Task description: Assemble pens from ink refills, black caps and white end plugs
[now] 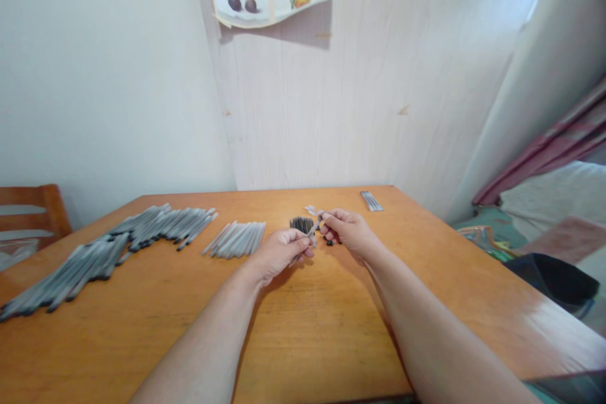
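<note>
Over the desk (pixel 307 328), my left hand (pixel 284 249) pinches a slim tube (pixel 312 231), my right hand (pixel 348 233) closed fingertip-tight at its far end. Dark-ended pens (pixel 89 262) heaped leftward look finished; pale barrels (pixel 239 240) and dark slim rods (pixel 302 225) appear still to do. My right hand half hides small black parts (pixel 330 242).

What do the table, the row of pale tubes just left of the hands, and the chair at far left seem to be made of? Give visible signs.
Table: probably varnished wood or veneer, glossy; warm brown surface, bright glare at right.
Pale tubes: likely plastic, smooth; whitish, translucent look.
Chair: seemingly wood, varnished; orange-brown slats and post with a slight sheen.
</note>
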Tool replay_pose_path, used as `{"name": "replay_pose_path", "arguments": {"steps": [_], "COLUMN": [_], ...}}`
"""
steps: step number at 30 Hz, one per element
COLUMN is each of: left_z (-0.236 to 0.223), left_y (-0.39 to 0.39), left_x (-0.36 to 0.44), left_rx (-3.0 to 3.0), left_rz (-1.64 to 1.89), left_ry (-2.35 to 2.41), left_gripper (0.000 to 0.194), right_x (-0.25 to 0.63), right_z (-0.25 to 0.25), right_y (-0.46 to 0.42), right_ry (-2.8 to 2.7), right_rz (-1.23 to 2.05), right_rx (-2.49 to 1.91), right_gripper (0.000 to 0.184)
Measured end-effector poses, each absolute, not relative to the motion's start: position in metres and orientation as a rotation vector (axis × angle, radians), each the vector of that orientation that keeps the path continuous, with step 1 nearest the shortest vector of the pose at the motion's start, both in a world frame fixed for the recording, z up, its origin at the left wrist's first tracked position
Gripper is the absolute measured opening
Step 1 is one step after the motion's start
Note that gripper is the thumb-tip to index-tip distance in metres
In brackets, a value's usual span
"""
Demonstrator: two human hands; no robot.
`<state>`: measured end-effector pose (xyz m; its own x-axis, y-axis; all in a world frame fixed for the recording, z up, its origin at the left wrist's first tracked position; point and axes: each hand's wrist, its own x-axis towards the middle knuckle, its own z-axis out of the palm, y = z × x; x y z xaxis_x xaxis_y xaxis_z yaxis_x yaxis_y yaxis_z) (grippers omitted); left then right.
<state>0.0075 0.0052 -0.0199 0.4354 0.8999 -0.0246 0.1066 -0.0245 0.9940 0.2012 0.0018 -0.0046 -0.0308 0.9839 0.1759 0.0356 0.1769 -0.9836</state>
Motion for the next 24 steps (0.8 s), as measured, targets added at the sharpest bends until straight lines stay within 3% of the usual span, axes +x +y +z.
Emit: {"name": "replay_pose_path", "arguments": {"steps": [24], "left_z": [-0.007], "left_y": [0.009], "left_x": [-0.004], "left_rx": [0.904], "left_rz": [1.106], "left_ry": [0.721], "left_gripper": [0.014], "right_x": [0.216], "right_z": [-0.012], "right_y": [0.01], "right_ry": [-1.074], "right_rz": [0.951], "right_rx": [-1.203], "right_gripper": [0.017]}}
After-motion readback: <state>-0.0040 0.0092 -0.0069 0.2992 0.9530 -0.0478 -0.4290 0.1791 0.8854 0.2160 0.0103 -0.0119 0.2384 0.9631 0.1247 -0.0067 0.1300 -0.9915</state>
